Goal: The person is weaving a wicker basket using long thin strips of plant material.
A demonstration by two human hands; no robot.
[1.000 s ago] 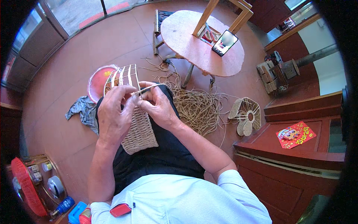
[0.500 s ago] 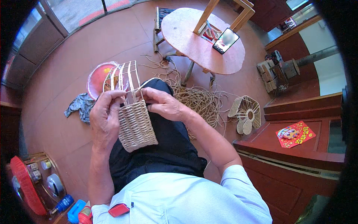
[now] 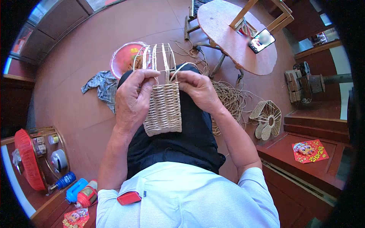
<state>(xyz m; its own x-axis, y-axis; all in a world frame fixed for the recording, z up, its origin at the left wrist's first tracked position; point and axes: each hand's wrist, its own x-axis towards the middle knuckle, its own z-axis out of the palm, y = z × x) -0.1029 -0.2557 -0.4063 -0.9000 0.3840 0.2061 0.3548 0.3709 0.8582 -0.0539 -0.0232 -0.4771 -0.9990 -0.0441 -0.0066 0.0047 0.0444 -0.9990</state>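
Observation:
A half-woven basket (image 3: 164, 110) of straw-coloured cord rests on my dark-trousered lap, its open wire frame (image 3: 155, 47) rising beyond the woven part. At the left of the top woven row, my left hand (image 3: 133, 98) is closed, thumb and forefinger pinching a pale strand by the frame. My right hand (image 3: 199, 91) is closed at the right corner of the same row, fingertips against a frame wire. From those fingertips a loose length of cord (image 3: 184, 64) loops up and over to the right. The exact grip of the right fingertips is partly hidden.
Beyond my knees sits a pink-red basin (image 3: 123, 62), with a checked cloth (image 3: 100, 89) beside it. A heap of cord (image 3: 230, 98) and a woven piece (image 3: 268, 117) lie to the right. A round table (image 3: 220, 28) bears a phone (image 3: 262, 41). Flasks (image 3: 87, 193) stand lower left.
The whole view has shifted, so the basket and hands appear further right and more upright. Both hands keep their places at the top woven row.

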